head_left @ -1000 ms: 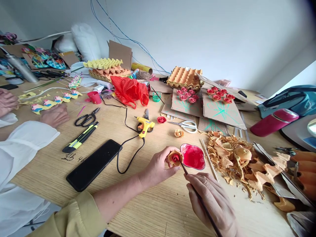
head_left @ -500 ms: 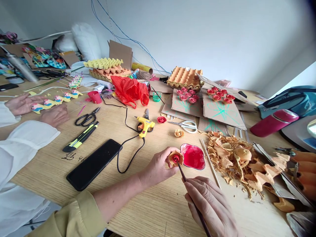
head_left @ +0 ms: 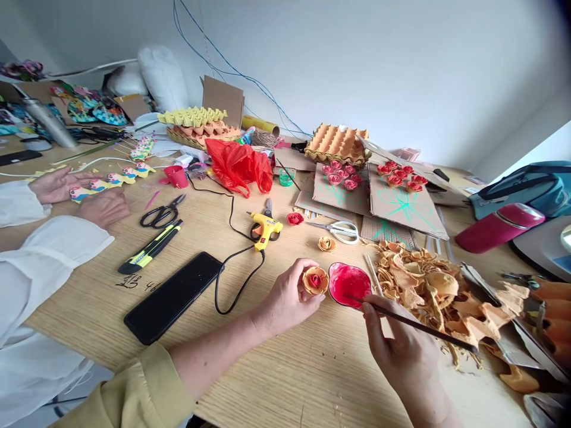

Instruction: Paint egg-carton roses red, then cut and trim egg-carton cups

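Evidently, in the head view, the flower [head_left: 315, 279] sits just below and right of the frame's centre, raised off the counter [head_left: 267, 368] by the left hand [head_left: 295, 292], which grips its outer petals between thumb and fingers. Its heart is red, its outer petals plain orange. The right hand [head_left: 404, 348], lower right of centre, pinches a dark brush [head_left: 422, 326], whose tip is over a shallow red dish [head_left: 345, 276] just right of the flower; whether it touches the bottom is hard to tell. The flower looks like moulded pulp, so it should be very light, fairly stiff yet brittle at the thin petal edges, and likely to crease or tear under a hard squeeze. The dry outer petals or the base seem the best hold; the red heart may be wet and slippery, and would smear. Above the dish lies a plain flower [head_left: 327, 244], with a red flower [head_left: 295, 219] and white-handled scissors [head_left: 342, 230] beyond; orange scraps [head_left: 401, 273] spread to the right.
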The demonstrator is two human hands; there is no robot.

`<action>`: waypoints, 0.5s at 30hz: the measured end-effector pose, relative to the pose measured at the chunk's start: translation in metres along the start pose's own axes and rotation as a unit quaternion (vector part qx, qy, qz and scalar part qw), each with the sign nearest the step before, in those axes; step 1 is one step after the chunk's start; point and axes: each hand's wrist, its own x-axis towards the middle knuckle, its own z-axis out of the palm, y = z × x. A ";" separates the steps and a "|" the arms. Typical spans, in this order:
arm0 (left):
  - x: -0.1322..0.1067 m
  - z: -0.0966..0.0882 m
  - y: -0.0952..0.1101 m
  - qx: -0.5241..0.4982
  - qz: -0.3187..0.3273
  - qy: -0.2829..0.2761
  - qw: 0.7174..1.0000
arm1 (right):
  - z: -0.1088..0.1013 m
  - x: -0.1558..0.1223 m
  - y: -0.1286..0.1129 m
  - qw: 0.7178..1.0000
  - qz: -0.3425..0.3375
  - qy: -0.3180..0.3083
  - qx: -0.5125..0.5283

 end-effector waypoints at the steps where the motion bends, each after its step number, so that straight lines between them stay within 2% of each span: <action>1: 0.000 0.000 -0.001 0.000 0.006 0.000 1.000 | 0.001 0.000 0.000 1.000 0.002 -0.005 -0.001; 5: 0.001 -0.001 -0.001 0.000 0.018 -0.001 1.000 | 0.001 -0.001 0.001 1.000 0.006 -0.025 -0.012; 8: 0.001 -0.001 -0.001 0.006 0.022 -0.005 1.000 | -0.003 -0.004 0.002 1.000 0.005 0.003 -0.011; 12: 0.000 -0.002 -0.002 0.024 0.032 -0.021 0.999 | -0.008 -0.011 -0.001 0.995 0.041 0.048 0.073; 15: -0.001 -0.002 -0.002 0.046 0.050 -0.035 0.997 | -0.005 -0.016 -0.004 0.989 0.055 0.055 0.126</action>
